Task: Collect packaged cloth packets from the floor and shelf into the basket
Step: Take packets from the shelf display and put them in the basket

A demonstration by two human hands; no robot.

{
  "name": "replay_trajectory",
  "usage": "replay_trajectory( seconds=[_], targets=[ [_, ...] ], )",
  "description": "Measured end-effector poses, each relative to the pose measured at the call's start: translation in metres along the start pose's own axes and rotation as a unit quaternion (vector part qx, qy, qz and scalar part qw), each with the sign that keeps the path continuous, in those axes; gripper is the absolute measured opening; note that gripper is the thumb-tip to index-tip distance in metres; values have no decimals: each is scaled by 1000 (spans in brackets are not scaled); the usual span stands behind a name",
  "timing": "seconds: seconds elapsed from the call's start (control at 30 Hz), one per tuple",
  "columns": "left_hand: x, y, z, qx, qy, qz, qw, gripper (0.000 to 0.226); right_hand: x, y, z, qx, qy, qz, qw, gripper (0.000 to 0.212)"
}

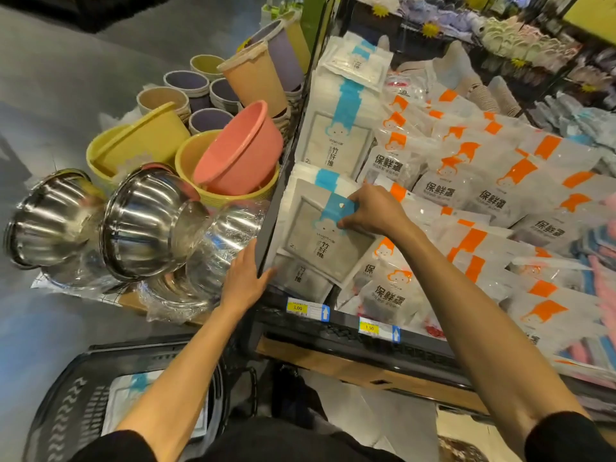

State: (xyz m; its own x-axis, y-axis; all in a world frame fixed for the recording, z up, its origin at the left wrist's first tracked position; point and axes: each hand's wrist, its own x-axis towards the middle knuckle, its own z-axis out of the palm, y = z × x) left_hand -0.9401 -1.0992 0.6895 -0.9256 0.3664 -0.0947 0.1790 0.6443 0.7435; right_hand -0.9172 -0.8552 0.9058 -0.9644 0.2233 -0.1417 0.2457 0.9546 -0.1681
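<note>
Shop aisle: right hand (373,211) pinching blue tab of top cloth packet (320,238) on sloping shelf (350,331). Spread left hand (245,278) resting against shelf edge. Black basket (66,395) sitting on grey floor (50,95).

A smooth grey floor (50,78) fills the left side, with soft glare on it from lighting overhead. A sloped shelf (433,351) with a black frame and a mesh front rail takes up the right; yellow price tags (308,309) are clipped to the rail, and a wooden base (350,365) runs beneath it. Just beside the shelf's left end, goods are stacked on the floor: steel bowls (143,221) in clear wrap, a pink basin (240,148) tilted inside yellow basins (140,145), and an orange bucket (253,78) leaning over small round bins (186,83). Further racks of slippers (520,38) stand behind the shelf, below a yellow panel (590,15).
</note>
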Motion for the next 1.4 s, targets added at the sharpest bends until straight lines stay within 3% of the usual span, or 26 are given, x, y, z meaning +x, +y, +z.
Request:
replay_trajectory(
  seconds=[0.13, 0.6, 0.97, 1.4],
  targets=[
    [-14, -12, 19, 95, -23, -11, 995, 95, 8, 2, 21, 9, -2, 8, 1000, 31],
    [-15, -12, 23, 97, -12, -15, 995, 91, 32, -1, 97, 11, -25, 19, 999, 30],
    [-14, -14, 23, 110, -10, -14, 994, 86, 28, -2, 144, 23, -9, 21, 999, 15],
    [-13, -15, 22, 97, -12, -30, 995, 86, 30, -2, 156, 22, 4, 29, 999, 17]
  ],
)
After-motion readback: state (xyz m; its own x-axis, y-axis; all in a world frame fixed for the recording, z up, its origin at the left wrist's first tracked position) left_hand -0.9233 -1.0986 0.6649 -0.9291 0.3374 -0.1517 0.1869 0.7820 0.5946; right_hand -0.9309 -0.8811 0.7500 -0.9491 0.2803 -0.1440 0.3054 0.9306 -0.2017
